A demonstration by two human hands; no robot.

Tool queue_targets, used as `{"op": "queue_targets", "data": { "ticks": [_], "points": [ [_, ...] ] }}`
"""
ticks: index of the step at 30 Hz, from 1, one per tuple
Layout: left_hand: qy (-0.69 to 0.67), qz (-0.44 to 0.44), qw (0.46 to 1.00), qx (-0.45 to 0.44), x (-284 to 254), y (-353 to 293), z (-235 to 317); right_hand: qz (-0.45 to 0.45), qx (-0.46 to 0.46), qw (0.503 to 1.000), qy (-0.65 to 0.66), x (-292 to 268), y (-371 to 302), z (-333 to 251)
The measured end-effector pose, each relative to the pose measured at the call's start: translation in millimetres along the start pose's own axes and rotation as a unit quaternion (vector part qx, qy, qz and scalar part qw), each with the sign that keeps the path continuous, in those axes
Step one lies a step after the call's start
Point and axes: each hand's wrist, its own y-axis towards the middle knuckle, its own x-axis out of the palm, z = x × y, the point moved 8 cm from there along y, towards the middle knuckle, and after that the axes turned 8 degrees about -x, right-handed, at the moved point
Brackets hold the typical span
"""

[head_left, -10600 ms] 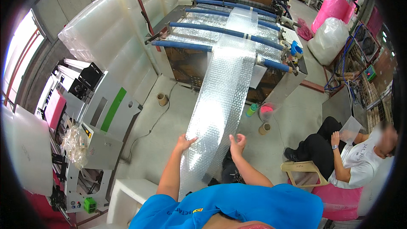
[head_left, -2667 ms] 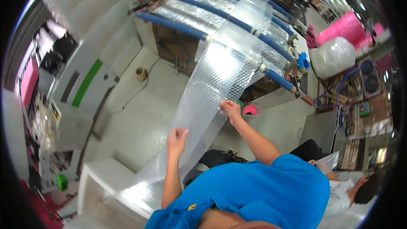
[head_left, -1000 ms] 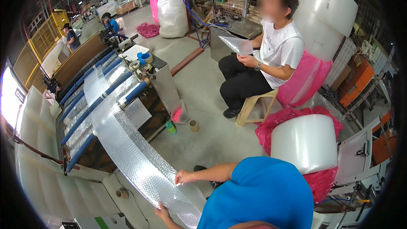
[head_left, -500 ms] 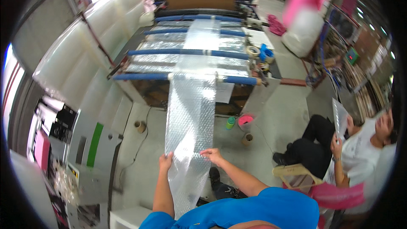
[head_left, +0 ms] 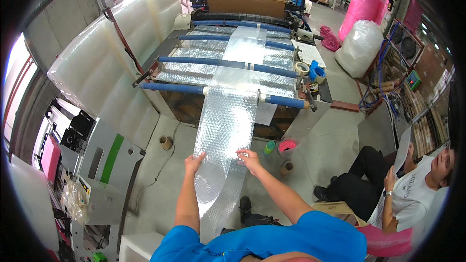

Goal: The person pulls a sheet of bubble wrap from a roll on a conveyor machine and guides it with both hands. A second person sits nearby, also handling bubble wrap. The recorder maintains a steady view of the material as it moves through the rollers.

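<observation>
A long sheet of clear bubble wrap (head_left: 227,126) runs off a machine with blue rollers (head_left: 228,63) and hangs down toward me. My left hand (head_left: 195,162) grips its left edge and my right hand (head_left: 250,159) grips its right edge, both at about the same height, holding the sheet stretched between them. The lower end of the sheet drops past my blue shirt (head_left: 272,242) toward the floor.
A grey and green control cabinet (head_left: 104,165) stands at the left. Big white rolls (head_left: 107,53) line the left wall. A seated person (head_left: 403,189) reads a paper at the right. Small cardboard cores (head_left: 166,142), a green bottle (head_left: 269,147) and a pink cup (head_left: 287,146) sit on the floor.
My view has swung back from the seated person to face the machine. Both hands stay on the sheet's edges, now held level in front of me.
</observation>
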Motion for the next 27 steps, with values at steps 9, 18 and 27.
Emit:
{"op": "queue_targets", "data": {
  "ticks": [9, 18, 27],
  "points": [
    [0.136, -0.209, 0.966, -0.074, 13, -25, -80, 0.049, 0.094, 0.994, 0.019, 37, -94, 55],
    [-0.008, -0.257, 0.966, -0.034, -25, -92, -103, 0.037, 0.04, 0.997, -0.058, 57, -129, 48],
    [-0.005, -0.125, 0.992, 0.03, -83, -153, -100, 0.044, 0.026, 0.999, 0.005, 75, -153, 56]
  ]
}}
